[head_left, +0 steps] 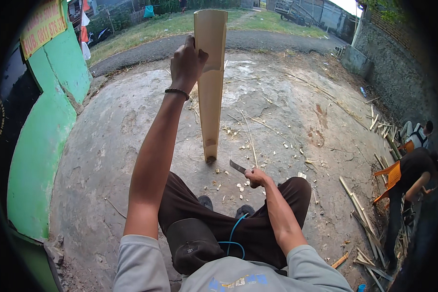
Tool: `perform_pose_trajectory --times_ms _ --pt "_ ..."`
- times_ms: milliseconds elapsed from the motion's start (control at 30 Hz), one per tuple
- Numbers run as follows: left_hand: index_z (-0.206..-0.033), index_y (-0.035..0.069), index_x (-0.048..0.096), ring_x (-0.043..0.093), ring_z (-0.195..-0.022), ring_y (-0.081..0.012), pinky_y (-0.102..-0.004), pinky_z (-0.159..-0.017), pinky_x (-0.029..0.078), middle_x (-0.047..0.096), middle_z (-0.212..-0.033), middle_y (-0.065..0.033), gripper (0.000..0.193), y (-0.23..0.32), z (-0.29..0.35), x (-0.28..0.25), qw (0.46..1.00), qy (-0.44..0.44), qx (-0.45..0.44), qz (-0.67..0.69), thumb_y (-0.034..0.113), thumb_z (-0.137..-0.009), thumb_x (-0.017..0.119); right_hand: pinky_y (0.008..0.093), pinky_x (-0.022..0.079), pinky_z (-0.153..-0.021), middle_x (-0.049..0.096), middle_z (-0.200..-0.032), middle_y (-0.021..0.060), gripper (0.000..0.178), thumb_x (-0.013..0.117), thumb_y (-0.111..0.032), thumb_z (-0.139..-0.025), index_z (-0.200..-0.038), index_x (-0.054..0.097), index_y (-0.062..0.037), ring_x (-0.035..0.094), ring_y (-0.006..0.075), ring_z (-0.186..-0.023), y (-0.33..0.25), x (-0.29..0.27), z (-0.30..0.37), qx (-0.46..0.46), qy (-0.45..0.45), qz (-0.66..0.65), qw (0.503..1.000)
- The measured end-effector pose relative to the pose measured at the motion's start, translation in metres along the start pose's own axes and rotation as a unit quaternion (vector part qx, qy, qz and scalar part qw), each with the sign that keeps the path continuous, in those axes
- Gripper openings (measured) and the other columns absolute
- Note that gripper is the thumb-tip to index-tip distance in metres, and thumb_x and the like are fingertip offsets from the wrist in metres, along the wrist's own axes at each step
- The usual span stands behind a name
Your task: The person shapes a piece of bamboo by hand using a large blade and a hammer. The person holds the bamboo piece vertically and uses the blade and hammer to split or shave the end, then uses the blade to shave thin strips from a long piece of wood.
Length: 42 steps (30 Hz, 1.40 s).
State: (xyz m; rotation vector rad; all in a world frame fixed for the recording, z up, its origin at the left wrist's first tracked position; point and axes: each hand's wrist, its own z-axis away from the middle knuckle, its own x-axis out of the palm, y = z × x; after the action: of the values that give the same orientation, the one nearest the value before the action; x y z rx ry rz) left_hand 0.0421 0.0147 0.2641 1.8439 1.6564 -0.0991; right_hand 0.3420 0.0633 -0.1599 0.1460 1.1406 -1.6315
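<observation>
On the mid-frame concrete ground (117, 121), your left fingers (188, 44) clamp the bamboo (211, 87), your right fingers (252, 176) a knife (237, 167); slack grip risks toppling.

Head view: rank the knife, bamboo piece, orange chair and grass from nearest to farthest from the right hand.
1. Knife: in the right hand's grip, blade pointing left.
2. Bamboo piece: just left and ahead, held by the left hand.
3. Orange chair: off to the right.
4. Grass: far ahead, beyond the road.
</observation>
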Motion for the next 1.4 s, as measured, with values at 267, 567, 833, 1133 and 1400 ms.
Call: perform_pose_trajectory --times_ms 267,567,833,1133,1400 --pt "-0.111 0.007 0.062 0.073 -0.079 -0.0343 -0.0458 -0.072 0.058 0.072 -0.082 -0.0166 0.036 -0.003 0.006 -0.012 1.000 -0.006 0.009 -0.017 0.030 -0.084 0.067 0.0413 0.052 -0.062 0.069 -0.081 0.0168 0.047 0.063 -0.041 -0.081 -0.087 0.065 0.0057 0.067 0.0271 -0.071 0.019 0.028 0.023 -0.038 -0.108 0.148 0.982" --pt "-0.107 0.008 0.062 0.070 -0.089 -0.0393 -0.0491 -0.079 0.057 0.072 -0.092 -0.0204 0.033 -0.019 -0.013 -0.012 0.999 -0.029 -0.024 -0.025 0.028 -0.082 0.065 0.0303 0.050 -0.044 0.059 -0.073 0.0098 0.032 0.067 -0.024 -0.093 -0.090 0.056 0.0055 0.062 0.0163 -0.058 -0.061 -0.034 0.041 0.008 0.033 -0.380 0.925" --pt "-0.110 0.011 0.063 0.071 -0.090 -0.0391 -0.0495 -0.079 0.057 0.073 -0.095 -0.0180 0.035 -0.024 -0.024 0.000 0.998 -0.019 -0.053 -0.042 0.031 -0.082 0.063 0.0263 0.043 -0.043 0.052 -0.077 0.0044 0.053 0.046 -0.015 -0.100 -0.149 0.029 -0.0078 0.054 0.0105 -0.052 -0.246 -0.174 0.219 -0.409 0.232 -0.304 0.828" --pt "-0.105 0.008 0.061 0.071 -0.089 -0.0394 -0.0493 -0.079 0.057 0.073 -0.094 -0.0191 0.035 -0.007 -0.011 0.004 0.998 0.005 -0.040 -0.055 0.032 -0.081 0.068 0.0347 0.051 -0.061 0.064 -0.090 0.0144 0.053 0.048 -0.023 -0.100 -0.149 0.034 -0.0108 0.063 0.0165 -0.062 -0.334 -0.162 0.284 -0.522 0.366 -0.125 0.760" --pt "-0.105 0.007 0.060 0.071 -0.089 -0.0390 -0.0495 -0.079 0.056 0.073 -0.094 -0.0188 0.037 -0.007 -0.008 -0.002 0.997 0.010 -0.021 -0.077 0.033 -0.081 0.070 0.0395 0.053 -0.074 0.064 -0.093 0.0164 0.052 0.050 -0.024 -0.097 -0.146 0.038 -0.0109 0.065 0.0225 -0.077 -0.346 -0.136 0.264 -0.524 0.413 -0.113 0.736"
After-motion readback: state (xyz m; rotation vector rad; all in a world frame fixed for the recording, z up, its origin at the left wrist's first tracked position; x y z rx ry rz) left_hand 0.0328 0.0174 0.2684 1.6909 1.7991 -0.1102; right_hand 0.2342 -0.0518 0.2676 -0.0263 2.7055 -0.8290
